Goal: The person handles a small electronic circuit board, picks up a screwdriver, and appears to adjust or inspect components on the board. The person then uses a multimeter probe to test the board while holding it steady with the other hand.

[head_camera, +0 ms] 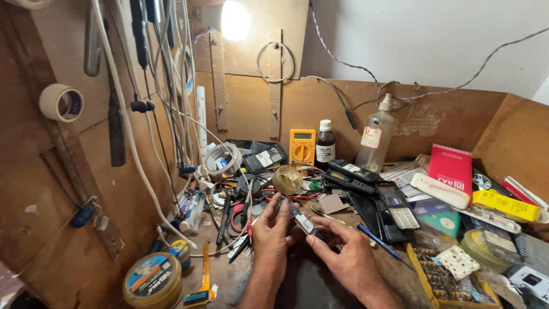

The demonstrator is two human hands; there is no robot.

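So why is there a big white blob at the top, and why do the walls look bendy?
Head view: the blob is a lamp glaring so brightly it washes out to white; the wide lens bends the wooden wall at the left edge; the hands, left and right, are sharp and evenly lit, holding a small device.

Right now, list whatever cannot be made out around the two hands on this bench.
- Head view: the small slim device held by the left hand and right hand is partly covered by their fingers; its kind is unclear.
- Both forearms are cut off by the bottom edge.
- The parts tray at lower right: contents too small to identify.
- The lamp glare washes out the board behind it.
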